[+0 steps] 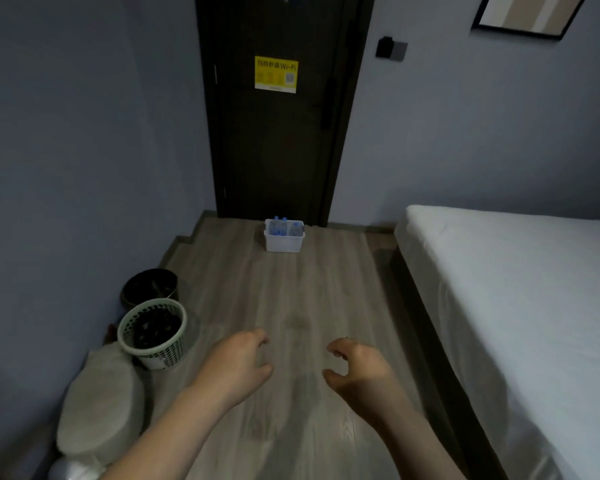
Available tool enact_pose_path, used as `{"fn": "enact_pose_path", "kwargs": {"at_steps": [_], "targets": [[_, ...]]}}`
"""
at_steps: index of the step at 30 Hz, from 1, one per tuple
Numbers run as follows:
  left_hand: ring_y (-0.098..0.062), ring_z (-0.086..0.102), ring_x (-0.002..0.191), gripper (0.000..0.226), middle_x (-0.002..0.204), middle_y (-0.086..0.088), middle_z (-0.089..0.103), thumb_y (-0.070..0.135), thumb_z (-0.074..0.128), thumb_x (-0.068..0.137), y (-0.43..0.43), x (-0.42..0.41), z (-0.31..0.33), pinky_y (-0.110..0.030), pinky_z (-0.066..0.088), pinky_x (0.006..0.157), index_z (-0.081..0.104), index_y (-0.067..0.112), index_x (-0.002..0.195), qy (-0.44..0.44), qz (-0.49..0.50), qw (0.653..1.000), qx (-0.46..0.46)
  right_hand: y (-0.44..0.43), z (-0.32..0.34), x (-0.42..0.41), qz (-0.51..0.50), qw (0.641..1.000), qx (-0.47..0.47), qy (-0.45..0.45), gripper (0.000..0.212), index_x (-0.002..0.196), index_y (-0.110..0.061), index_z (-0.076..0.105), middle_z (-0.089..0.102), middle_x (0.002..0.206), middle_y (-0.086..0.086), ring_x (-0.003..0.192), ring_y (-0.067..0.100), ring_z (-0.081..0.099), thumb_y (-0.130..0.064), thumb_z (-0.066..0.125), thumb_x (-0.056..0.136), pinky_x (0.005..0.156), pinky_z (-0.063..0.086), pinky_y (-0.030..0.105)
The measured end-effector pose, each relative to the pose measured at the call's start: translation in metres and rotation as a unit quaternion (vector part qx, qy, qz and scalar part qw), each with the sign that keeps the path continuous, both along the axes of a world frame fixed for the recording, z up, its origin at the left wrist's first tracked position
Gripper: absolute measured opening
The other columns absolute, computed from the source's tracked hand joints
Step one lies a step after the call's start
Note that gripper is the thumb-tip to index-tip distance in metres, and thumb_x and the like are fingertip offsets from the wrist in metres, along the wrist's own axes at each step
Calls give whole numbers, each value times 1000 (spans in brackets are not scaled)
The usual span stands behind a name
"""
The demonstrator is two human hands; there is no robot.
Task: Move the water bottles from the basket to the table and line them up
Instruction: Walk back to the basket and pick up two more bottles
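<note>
Wood-laminate floor [291, 289] below left hand [236, 368] and right hand [357, 370], both loosely curled, gripping nothing. Well ahead, against the dark door [274, 150], white basket [284, 244] with blue-capped water bottles [278, 227] upright inside. Looks like the approach step; next calls for walking over, crouching, grasping a bottle. No counter in view

Floor [291, 289]: wood-grain planks, grey-brown, smooth, faint sheen.
Basket [284, 242]: white plastic, matt, perforated near rim.
Water bottles [278, 227]: clear plastic, blue plastic caps.
Door [274, 150]: dark wood look, matt.
Sign [276, 74] on door: yellow printed sheet, slight gloss.
Waste bin [163, 355]: pale green plastic lattice, dark crinkled liner inside.
Bed [516, 289]: white cloth sheet, smooth, matt.
Walls [84, 150]: painted, flat matt.
Round cushion [101, 410]: beige cloth, soft nap.
</note>
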State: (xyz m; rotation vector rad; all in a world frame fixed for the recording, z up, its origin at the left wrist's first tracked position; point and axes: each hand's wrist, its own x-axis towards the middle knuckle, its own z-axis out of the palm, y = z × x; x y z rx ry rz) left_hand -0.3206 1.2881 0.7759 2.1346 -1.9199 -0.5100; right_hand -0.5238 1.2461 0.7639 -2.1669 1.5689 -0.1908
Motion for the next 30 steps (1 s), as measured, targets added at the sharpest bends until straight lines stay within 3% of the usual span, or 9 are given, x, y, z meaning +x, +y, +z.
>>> {"fn": "enact_pose_path", "kwargs": {"at_steps": [11,18,22,30], "targets": [[-15,53,119,42,127,-1,59,36,58,86,-158,83,-3,-23,40,94,53,20,124,11,-13,1000,9,-156,-10,81,3,1000,-22,3,42,125,-31,56,61,118,-12,104,1,57,-39,64,84,83,44,13],[-16,53,119,41,127,-2,59,35,60,85,-287,117,-10,-23,41,95,54,18,123,15,1,1000,7,-287,-24,118,10,1000,-12,-11,44,127,-28,56,61,122,-9,106,3,58,-37,65,85,84,42,12],[-16,56,112,37,122,0,61,34,61,83,-362,134,-10,-22,43,87,57,20,117,12,9,1000,20,-363,-24,129,6,1000,-14,-21,43,127,-27,56,61,122,-10,107,3,58,-38,63,86,83,41,11],[-16,57,111,36,120,0,62,34,63,82,-482,160,-28,-24,44,90,58,19,114,24,23,999,42,-489,-34,150,-1,1000,13,-10,43,127,-28,55,60,123,-10,108,4,57,-38,63,86,88,46,16]]}}
